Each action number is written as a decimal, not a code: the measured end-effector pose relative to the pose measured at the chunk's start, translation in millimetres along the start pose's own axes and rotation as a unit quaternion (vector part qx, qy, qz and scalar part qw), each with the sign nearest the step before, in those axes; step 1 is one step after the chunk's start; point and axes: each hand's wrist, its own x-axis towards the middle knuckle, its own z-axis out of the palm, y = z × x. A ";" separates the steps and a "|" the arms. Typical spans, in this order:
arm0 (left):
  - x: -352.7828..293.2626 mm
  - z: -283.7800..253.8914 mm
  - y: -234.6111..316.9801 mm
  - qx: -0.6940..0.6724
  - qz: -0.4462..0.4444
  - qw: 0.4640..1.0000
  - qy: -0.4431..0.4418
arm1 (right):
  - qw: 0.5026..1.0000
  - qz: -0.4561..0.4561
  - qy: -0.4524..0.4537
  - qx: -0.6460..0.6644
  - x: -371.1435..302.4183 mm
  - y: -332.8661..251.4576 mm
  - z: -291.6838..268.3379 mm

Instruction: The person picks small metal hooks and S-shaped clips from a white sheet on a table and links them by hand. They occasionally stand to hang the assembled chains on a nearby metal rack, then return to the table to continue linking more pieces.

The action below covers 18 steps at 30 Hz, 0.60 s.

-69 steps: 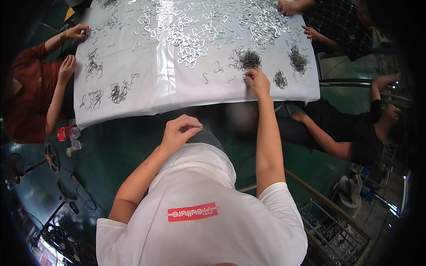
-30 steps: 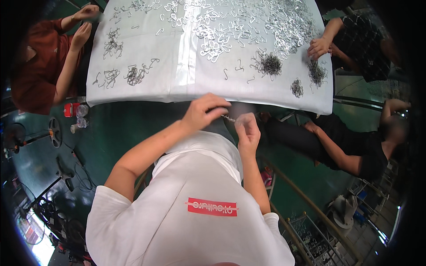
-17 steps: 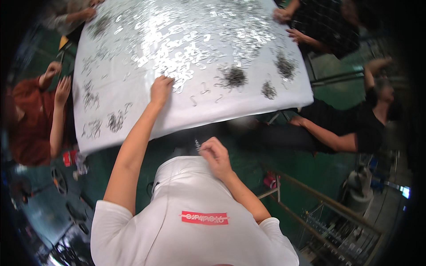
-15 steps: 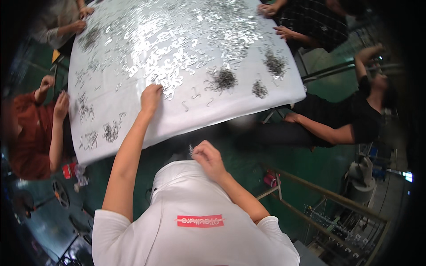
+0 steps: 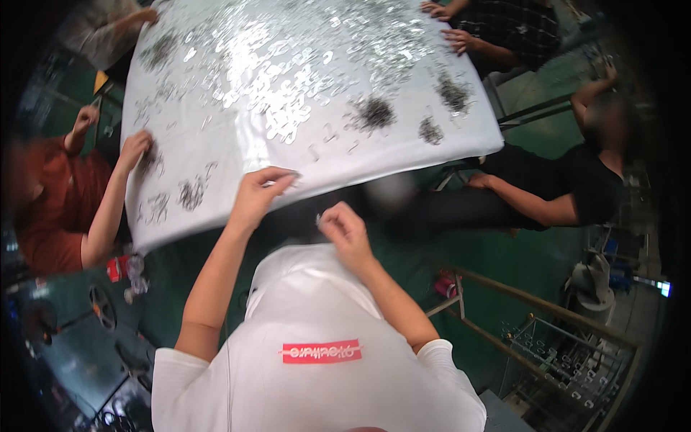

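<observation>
My L hand (image 5: 258, 194) pinched prob a metal hook (image 5: 294, 180) n R hand (image 5: 348, 236) a metal bit (image 5: 319, 220), so a loose grip couldve dropped em tbh.

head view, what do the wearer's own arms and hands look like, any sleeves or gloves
Both the left hand and right hand are bare, with no gloves visible. The forearms are uncovered below short white sleeves, part of a white shirt with a red rectangular print carrying pale lettering. No watch or cable shows on either arm.
</observation>
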 end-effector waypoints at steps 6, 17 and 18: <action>-54.2 29.2 29.7 -0.096 -0.102 0.987 -0.080 | 1.000 0.011 -0.010 0.020 0.8 -2.1 4.4; -60.2 40.9 3.1 -0.004 0.039 0.999 0.011 | 0.996 0.017 -0.057 -0.069 5.1 3.6 -0.7; -60.0 40.4 0.3 -0.005 0.043 0.999 0.011 | 0.994 0.020 -0.074 -0.083 7.5 7.7 -6.8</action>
